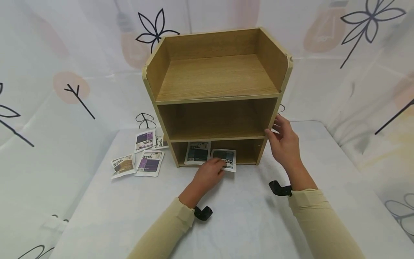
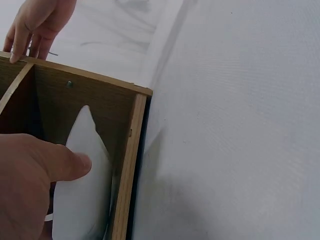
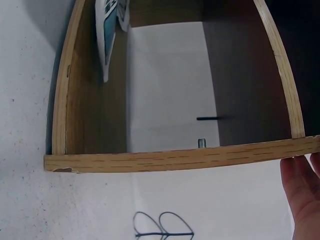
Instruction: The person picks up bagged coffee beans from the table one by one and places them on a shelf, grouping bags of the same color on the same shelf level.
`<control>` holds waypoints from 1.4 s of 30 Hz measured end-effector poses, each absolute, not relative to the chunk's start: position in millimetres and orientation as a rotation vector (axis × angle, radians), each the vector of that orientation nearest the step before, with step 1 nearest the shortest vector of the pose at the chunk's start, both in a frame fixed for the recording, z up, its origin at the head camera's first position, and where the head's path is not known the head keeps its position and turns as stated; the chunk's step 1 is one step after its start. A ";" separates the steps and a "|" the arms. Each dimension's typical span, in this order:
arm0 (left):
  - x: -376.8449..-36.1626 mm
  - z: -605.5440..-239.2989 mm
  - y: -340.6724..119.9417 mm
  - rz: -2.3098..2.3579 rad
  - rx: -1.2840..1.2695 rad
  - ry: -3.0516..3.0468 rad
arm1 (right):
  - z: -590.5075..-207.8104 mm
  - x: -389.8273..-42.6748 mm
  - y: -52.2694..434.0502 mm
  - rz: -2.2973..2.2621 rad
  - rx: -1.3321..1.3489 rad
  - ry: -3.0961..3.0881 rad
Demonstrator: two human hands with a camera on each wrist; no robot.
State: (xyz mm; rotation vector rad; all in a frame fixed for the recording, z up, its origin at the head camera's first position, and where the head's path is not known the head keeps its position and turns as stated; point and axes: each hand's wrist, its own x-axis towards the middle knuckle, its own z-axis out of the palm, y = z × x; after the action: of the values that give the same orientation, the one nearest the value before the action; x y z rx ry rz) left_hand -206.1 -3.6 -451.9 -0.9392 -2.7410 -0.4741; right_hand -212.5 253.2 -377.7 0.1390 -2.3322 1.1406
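Observation:
A small wooden shelf unit (image 1: pixel 218 97) with an open top and two compartments stands on the table. My left hand (image 1: pixel 208 175) pinches a flat white packet with a dark green label (image 1: pixel 228 156) at the front of the bottom compartment. In the left wrist view, the thumb (image 2: pixel 75 166) lies over the packet's pale side (image 2: pixel 82 205); the other fingers are mostly hidden. A similar green-labelled packet (image 1: pixel 198 153) lies in the same compartment, to the left. My right hand (image 1: pixel 286 144) touches the unit's right side panel (image 3: pixel 200 157), its fingers (image 3: pixel 300 185) against the outer face.
Left of the unit, several more packets lie on the white table (image 1: pixel 245 216): two with purple labels (image 1: pixel 149 163), a brown one (image 1: pixel 123 165) and a partly covered one (image 1: pixel 160 142). A patterned white sheet (image 1: pixel 81 43) hangs behind.

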 end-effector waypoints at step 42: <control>-215.9 -455.4 6.5 -0.272 -0.904 -2.859 | -379.8 -213.0 253.2 1.122 0.132 -2.337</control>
State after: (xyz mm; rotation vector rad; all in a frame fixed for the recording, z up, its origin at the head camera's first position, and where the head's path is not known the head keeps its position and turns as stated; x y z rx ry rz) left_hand -215.9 6.5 -455.4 -0.9039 -2.8589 -0.2720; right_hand -213.0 253.2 -379.8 0.1320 -2.3367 1.1219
